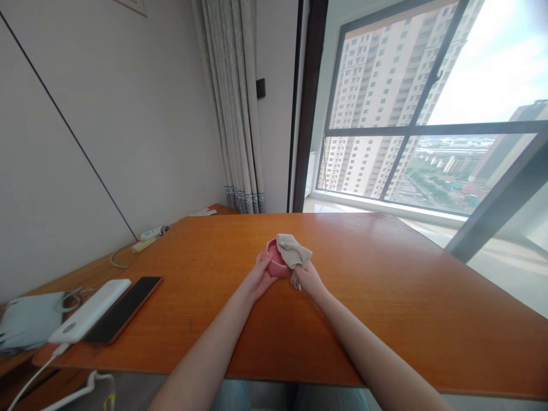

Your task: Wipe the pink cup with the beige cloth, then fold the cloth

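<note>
Pink bowl [279, 268] is in front of the person at twelve o'clock, its rim gripped by the left hand [258, 278] at eight. The right hand [309, 279], at four, grasps a beige cloth [294, 251] draped over the rim at two. A firm left grip and the cloth pressed flat against the bowl should work best. The cloth hides part of the inside; whether the base touches the counter [385, 297] is unclear.
</note>
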### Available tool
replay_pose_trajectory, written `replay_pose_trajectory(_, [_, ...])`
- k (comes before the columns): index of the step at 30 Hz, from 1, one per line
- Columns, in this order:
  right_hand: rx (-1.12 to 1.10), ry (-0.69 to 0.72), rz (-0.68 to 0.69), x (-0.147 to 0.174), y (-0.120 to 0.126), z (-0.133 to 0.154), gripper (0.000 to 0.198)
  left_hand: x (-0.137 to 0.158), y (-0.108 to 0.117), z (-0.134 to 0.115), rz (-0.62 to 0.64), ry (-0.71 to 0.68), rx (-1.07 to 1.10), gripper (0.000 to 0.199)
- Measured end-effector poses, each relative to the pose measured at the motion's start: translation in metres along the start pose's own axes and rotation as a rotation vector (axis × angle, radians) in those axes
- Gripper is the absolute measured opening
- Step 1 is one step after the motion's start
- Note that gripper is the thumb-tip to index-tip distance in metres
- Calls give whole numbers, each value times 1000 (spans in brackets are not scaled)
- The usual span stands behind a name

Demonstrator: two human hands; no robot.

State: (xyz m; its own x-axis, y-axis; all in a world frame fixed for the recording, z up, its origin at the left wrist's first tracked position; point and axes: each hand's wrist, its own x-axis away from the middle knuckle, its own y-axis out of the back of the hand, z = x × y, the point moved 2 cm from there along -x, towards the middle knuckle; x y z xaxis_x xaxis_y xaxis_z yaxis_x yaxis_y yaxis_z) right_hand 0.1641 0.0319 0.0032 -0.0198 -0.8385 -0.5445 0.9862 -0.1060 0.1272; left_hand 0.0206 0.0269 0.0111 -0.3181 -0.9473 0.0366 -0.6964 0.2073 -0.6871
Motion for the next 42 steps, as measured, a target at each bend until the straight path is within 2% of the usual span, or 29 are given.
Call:
replay_pose_trajectory(3, [-85, -129, -49, -2, 7, 1, 40, 4, -5, -2, 134, 104, 4, 51])
replay_pose_trajectory(6, [-138, -253, 23, -6, 23, 2, 31, 8, -5, -6, 213, 246, -35, 58])
replay_pose_trajectory(8, [-161, -316, 124, -6, 30, 2, 30, 8, 0, -5, 212, 339, -82, 55])
replay_pose_trajectory(11, [-174, -359, 238, -6, 30, 2, 31, 6, 6, -1, 139, 417, -127, 45])
replay_pose_trajectory(14, [-158, -311, 215, -7, 25, 7, 33, 3, 7, 0, 41, 360, -116, 43])
replay_pose_trajectory(17, [-126, -230, 156, -7, 20, 13, 35, -1, 4, -2, -35, 232, -63, 41])
replay_pose_trajectory(21, [-68, -111, 106, -2, 11, 12, 45, -4, 2, -7, -80, 28, 7, 41])
replay_pose_trajectory(24, [16, -29, 78, 2, 7, 7, 50, -4, 4, -4, -68, -23, 9, 43])
replay_pose_trajectory(28, [49, 6, 9, 0, 12, 4, 32, -1, -2, -1, 84, 49, 30, 44])
replay_pose_trajectory(31, [8, -46, -44, -4, 20, 5, 28, 4, -7, -2, 177, 148, 25, 49])
replay_pose_trajectory(36, [-1, -263, -17, -7, 28, 6, 23, 8, -4, -1, 175, 301, -79, 55])
replay_pose_trajectory(42, [-54, -371, 158, -8, 30, 17, 22, 7, 3, 2, 136, 450, -118, 51])
